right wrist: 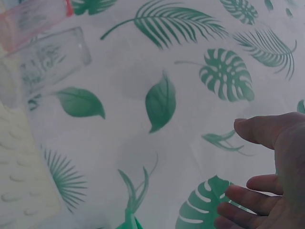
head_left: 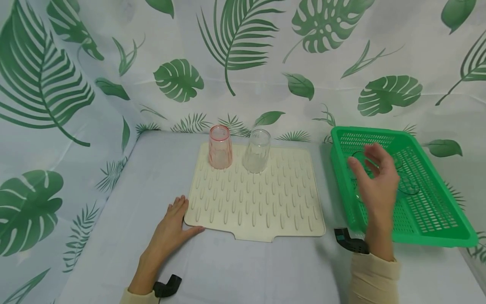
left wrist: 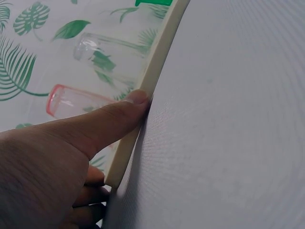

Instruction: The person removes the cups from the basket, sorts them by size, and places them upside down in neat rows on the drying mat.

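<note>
Over the basket [head_left: 436, 241], the right hand [head_left: 379, 183], loosely parted and empty, is nearer the clear glass [head_left: 408, 184] inside, just to its right. Left of the basket, the left hand [head_left: 168, 232], fingers outstretched, touches the mat [head_left: 262, 200].

Pink-tinted glass [head_left: 220, 148] at 11 o'clock, clear glass [head_left: 257, 153] at 12, on a cream mat [head_left: 262, 200] w/ rows of raised dashes; bright grn basket [head_left: 410, 221], slotted lattice-style, at 3. Grn leaf print patterns the wht backdrop [head_left: 144, 84]; sleeves [head_left: 373, 278] beige.
</note>
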`<action>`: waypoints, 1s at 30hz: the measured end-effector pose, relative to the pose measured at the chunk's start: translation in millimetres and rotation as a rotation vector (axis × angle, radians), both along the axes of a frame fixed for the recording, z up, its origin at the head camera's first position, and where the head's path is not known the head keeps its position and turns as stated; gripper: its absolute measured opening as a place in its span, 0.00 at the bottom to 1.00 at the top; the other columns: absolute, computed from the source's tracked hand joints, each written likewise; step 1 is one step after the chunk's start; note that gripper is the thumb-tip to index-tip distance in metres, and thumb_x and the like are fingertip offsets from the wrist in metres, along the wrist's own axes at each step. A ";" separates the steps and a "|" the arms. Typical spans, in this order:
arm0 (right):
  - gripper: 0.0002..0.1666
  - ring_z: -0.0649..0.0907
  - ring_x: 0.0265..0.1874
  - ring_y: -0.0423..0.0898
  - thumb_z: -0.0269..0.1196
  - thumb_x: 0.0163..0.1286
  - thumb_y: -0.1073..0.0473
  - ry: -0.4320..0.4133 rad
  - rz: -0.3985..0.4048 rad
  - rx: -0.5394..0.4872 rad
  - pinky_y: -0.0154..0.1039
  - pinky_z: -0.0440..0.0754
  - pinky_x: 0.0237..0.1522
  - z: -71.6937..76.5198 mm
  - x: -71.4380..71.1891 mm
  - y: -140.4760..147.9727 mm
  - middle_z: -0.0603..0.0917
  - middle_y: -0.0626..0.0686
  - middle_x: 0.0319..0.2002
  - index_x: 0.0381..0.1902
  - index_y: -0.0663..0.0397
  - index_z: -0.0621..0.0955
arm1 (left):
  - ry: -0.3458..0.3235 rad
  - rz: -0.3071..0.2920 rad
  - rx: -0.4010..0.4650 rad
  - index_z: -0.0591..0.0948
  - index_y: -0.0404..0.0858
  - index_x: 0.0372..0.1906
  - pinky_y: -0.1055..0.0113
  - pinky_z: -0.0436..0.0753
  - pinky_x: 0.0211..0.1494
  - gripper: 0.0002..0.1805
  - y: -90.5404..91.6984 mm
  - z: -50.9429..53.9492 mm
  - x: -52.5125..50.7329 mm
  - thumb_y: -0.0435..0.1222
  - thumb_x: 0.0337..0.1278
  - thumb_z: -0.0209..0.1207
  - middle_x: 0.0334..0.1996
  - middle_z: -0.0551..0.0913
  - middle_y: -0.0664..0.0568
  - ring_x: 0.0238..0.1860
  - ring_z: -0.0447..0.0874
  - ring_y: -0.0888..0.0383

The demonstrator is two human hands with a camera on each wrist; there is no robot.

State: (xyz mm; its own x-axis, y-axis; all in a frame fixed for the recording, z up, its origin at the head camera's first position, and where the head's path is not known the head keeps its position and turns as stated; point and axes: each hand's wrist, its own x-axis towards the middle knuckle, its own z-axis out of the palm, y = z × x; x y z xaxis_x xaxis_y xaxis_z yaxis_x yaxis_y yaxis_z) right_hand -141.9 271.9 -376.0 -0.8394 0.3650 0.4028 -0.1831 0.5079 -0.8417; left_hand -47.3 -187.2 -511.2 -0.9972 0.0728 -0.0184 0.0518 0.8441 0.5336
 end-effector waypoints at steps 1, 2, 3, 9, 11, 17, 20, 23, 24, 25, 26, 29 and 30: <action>0.36 0.78 0.61 0.37 0.68 0.67 0.59 0.000 -0.009 -0.012 0.32 0.76 0.66 -0.4 0.9 2.9 0.79 0.46 0.62 0.71 0.48 0.71 | -0.002 0.000 0.003 0.62 0.27 0.74 0.44 0.54 0.82 0.56 0.2 -0.1 0.0 0.57 0.49 0.71 0.77 0.57 0.33 0.79 0.52 0.38; 0.36 0.78 0.61 0.37 0.68 0.67 0.59 0.001 -0.019 -0.015 0.31 0.76 0.66 -0.9 1.7 5.8 0.79 0.45 0.62 0.71 0.48 0.71 | -0.003 0.000 0.004 0.62 0.27 0.74 0.44 0.54 0.82 0.56 0.2 0.0 0.1 0.57 0.49 0.71 0.77 0.57 0.33 0.79 0.51 0.38; 0.36 0.78 0.61 0.37 0.68 0.67 0.59 -0.003 -0.031 -0.022 0.32 0.76 0.66 -1.3 2.5 8.7 0.78 0.44 0.62 0.71 0.48 0.71 | -0.004 0.000 0.004 0.62 0.27 0.74 0.44 0.53 0.82 0.56 0.3 0.0 0.2 0.57 0.49 0.71 0.77 0.57 0.33 0.79 0.52 0.38; 0.37 0.76 0.62 0.37 0.67 0.68 0.56 -0.060 -0.097 -0.038 0.34 0.74 0.69 -2.8 5.7 23.5 0.78 0.43 0.63 0.73 0.46 0.69 | 0.004 0.003 0.002 0.62 0.27 0.74 0.44 0.54 0.82 0.56 0.3 1.5 1.1 0.56 0.49 0.72 0.77 0.58 0.33 0.79 0.52 0.38; 0.38 0.76 0.63 0.37 0.67 0.69 0.54 -0.085 -0.114 -0.033 0.33 0.73 0.70 -3.1 6.4 27.9 0.77 0.44 0.65 0.74 0.45 0.68 | 0.005 0.002 0.002 0.62 0.27 0.74 0.44 0.54 0.82 0.56 0.5 1.9 1.2 0.57 0.49 0.71 0.77 0.58 0.33 0.79 0.52 0.38; 0.38 0.74 0.65 0.38 0.66 0.69 0.52 -0.162 -0.155 -0.027 0.33 0.71 0.71 -5.6 7.1 41.9 0.75 0.45 0.68 0.75 0.44 0.67 | 0.005 0.000 -0.001 0.62 0.27 0.74 0.44 0.54 0.82 0.56 0.7 2.7 0.7 0.57 0.50 0.71 0.77 0.58 0.33 0.79 0.52 0.38; 0.39 0.73 0.65 0.39 0.66 0.69 0.50 -0.194 -0.174 -0.022 0.34 0.71 0.71 -8.1 6.7 48.5 0.74 0.45 0.69 0.75 0.42 0.66 | 0.009 -0.001 0.004 0.62 0.27 0.74 0.44 0.54 0.82 0.56 0.8 3.1 0.4 0.57 0.49 0.71 0.77 0.58 0.33 0.79 0.52 0.38; 0.40 0.71 0.67 0.40 0.65 0.69 0.48 -0.248 -0.197 -0.014 0.37 0.70 0.72 -10.3 6.0 54.3 0.71 0.44 0.72 0.76 0.39 0.65 | 0.008 -0.001 0.006 0.62 0.27 0.74 0.44 0.54 0.82 0.56 0.6 3.5 0.3 0.57 0.49 0.71 0.77 0.58 0.33 0.79 0.52 0.38; 0.41 0.71 0.68 0.41 0.65 0.69 0.47 -0.271 -0.202 -0.015 0.38 0.69 0.73 -11.0 5.6 55.9 0.70 0.44 0.73 0.76 0.38 0.64 | 0.007 -0.002 0.007 0.62 0.27 0.74 0.44 0.54 0.82 0.56 0.6 3.5 0.4 0.56 0.49 0.71 0.77 0.58 0.33 0.79 0.52 0.38; 0.41 0.70 0.70 0.42 0.64 0.69 0.46 -0.294 -0.207 -0.014 0.39 0.69 0.74 -11.6 5.4 57.5 0.69 0.44 0.74 0.77 0.38 0.63 | 0.006 -0.002 0.008 0.62 0.27 0.74 0.44 0.54 0.82 0.56 0.5 3.5 0.5 0.56 0.49 0.71 0.77 0.58 0.33 0.79 0.52 0.38; 0.42 0.69 0.71 0.43 0.64 0.69 0.45 -0.320 -0.212 -0.015 0.41 0.68 0.74 -12.1 5.5 58.9 0.68 0.44 0.74 0.77 0.37 0.62 | 0.005 -0.002 0.007 0.62 0.27 0.74 0.44 0.54 0.82 0.56 0.3 3.5 0.5 0.56 0.50 0.71 0.77 0.58 0.33 0.79 0.52 0.38; 0.44 0.67 0.74 0.46 0.62 0.70 0.42 -0.409 -0.223 -0.004 0.45 0.68 0.75 -13.9 6.0 62.3 0.64 0.44 0.77 0.79 0.36 0.59 | 0.003 -0.003 0.007 0.62 0.26 0.74 0.44 0.54 0.82 0.56 0.3 3.1 0.9 0.56 0.49 0.72 0.76 0.58 0.33 0.79 0.52 0.38; 0.44 0.66 0.75 0.48 0.61 0.70 0.41 -0.439 -0.219 0.011 0.48 0.69 0.74 -14.7 6.4 63.4 0.63 0.45 0.77 0.79 0.37 0.57 | 0.004 -0.004 0.005 0.62 0.26 0.74 0.44 0.54 0.81 0.56 0.2 3.0 1.1 0.56 0.49 0.72 0.76 0.58 0.33 0.79 0.52 0.38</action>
State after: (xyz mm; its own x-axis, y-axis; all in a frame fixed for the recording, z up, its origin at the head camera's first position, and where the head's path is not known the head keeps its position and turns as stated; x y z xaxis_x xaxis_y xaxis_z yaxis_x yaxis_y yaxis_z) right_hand -135.5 335.3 -390.7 -0.8346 0.5498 0.0333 0.2998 0.5042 -0.8099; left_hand -46.2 -186.9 -508.1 -0.9970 0.0765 -0.0138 0.0571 0.8412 0.5377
